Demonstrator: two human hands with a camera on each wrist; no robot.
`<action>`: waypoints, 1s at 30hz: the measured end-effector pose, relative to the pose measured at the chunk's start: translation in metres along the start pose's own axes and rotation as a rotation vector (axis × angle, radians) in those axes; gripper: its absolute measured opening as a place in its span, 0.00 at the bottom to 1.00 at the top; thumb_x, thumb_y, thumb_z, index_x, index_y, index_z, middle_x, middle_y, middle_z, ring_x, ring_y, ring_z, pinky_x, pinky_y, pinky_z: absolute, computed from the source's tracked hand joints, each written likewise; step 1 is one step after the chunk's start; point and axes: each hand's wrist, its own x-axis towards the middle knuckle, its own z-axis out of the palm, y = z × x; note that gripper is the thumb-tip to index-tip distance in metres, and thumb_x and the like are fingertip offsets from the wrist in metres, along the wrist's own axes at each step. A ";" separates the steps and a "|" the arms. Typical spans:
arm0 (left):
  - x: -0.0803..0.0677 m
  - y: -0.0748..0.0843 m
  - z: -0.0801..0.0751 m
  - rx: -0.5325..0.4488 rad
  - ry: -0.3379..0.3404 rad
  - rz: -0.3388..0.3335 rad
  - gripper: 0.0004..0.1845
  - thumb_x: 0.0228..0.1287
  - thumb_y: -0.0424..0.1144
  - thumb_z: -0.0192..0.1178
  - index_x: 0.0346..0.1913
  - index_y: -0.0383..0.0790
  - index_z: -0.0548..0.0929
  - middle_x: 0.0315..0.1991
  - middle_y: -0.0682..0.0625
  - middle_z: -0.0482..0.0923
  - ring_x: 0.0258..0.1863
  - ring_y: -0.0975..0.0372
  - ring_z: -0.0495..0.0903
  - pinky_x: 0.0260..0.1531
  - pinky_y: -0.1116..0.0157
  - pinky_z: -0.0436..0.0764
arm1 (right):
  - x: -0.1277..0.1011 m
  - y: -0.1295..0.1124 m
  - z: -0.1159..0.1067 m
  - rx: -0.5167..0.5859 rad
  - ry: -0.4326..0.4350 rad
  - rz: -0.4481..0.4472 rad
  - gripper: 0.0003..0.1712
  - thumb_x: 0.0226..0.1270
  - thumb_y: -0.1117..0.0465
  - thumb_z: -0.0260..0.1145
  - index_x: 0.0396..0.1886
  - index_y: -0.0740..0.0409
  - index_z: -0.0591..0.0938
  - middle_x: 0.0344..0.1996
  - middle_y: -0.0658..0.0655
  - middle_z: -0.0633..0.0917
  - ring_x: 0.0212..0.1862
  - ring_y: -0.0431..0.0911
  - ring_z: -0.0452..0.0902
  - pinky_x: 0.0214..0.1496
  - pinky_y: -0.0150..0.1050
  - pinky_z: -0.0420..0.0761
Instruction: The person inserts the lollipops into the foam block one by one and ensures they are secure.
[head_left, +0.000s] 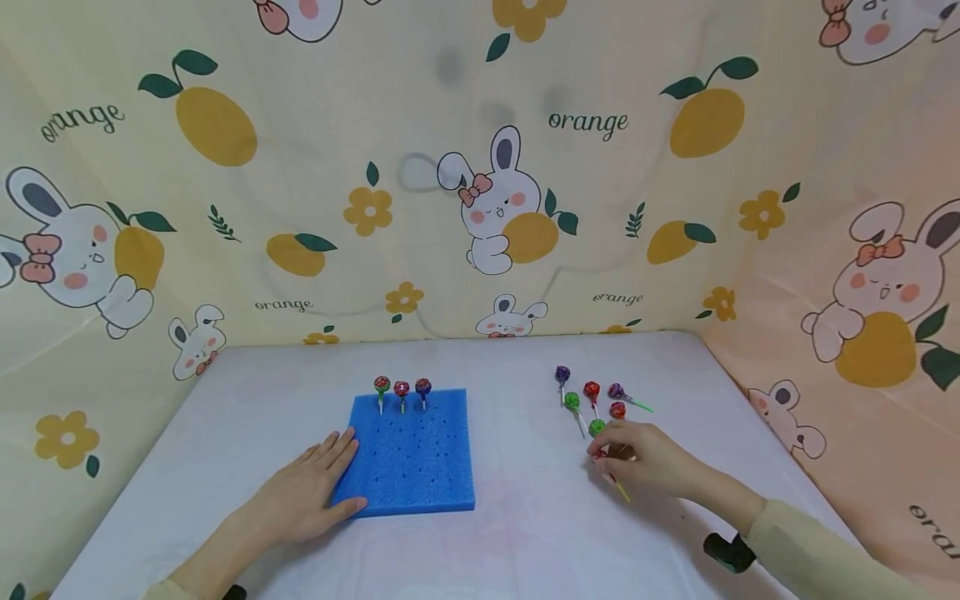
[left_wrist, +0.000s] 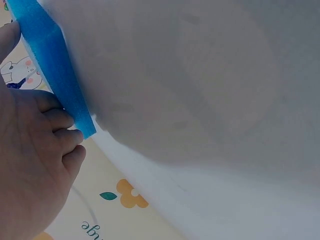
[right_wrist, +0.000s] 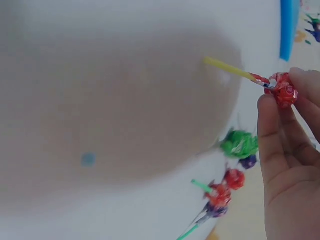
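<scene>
white table [head_left: 525,542], bunny backdrop: right hand [head_left: 652,462] fingers pinch red lollipop [right_wrist: 281,89]; left hand [head_left: 311,492] flat, steadying foam block [head_left: 411,454]; loose pinch risks dropping it.

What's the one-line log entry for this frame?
left hand: steadies foam block | right hand: pinches red lollipop | three lollipops planted

Looks like a makeshift tabletop booth, probably at home: cartoon bunny-and-orange cloth [head_left: 480,167] draped as walls from 9 through 12 to 3 o'clock, boxing in a table [head_left: 525,533] under a plain white cover.
</scene>
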 end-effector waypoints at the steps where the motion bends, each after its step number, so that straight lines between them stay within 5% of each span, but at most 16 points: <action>1: 0.000 0.000 0.000 0.000 0.000 -0.001 0.50 0.72 0.69 0.54 0.77 0.27 0.64 0.80 0.32 0.56 0.78 0.38 0.57 0.74 0.39 0.64 | 0.002 -0.002 0.001 0.001 0.019 -0.023 0.08 0.69 0.66 0.72 0.46 0.54 0.89 0.42 0.47 0.86 0.39 0.35 0.80 0.42 0.31 0.86; 15: 0.001 -0.003 0.001 -0.005 -0.013 0.004 0.51 0.72 0.70 0.52 0.78 0.27 0.63 0.80 0.32 0.55 0.79 0.38 0.57 0.74 0.39 0.63 | 0.036 -0.021 0.026 0.108 0.237 -0.174 0.10 0.67 0.68 0.74 0.46 0.56 0.88 0.44 0.50 0.86 0.40 0.39 0.83 0.48 0.34 0.88; 24: 0.001 -0.002 0.001 -0.005 -0.005 0.003 0.51 0.72 0.69 0.53 0.78 0.27 0.63 0.80 0.32 0.56 0.79 0.38 0.57 0.75 0.40 0.63 | 0.059 -0.038 0.034 0.236 0.285 -0.172 0.11 0.69 0.69 0.72 0.48 0.54 0.88 0.48 0.53 0.85 0.46 0.50 0.87 0.51 0.36 0.88; 30: 0.000 -0.001 0.000 -0.007 -0.011 -0.006 0.51 0.72 0.69 0.54 0.78 0.27 0.63 0.80 0.33 0.56 0.79 0.38 0.57 0.75 0.39 0.63 | 0.078 -0.050 0.041 0.265 0.298 -0.181 0.10 0.69 0.67 0.73 0.48 0.55 0.89 0.48 0.53 0.85 0.47 0.47 0.87 0.52 0.36 0.87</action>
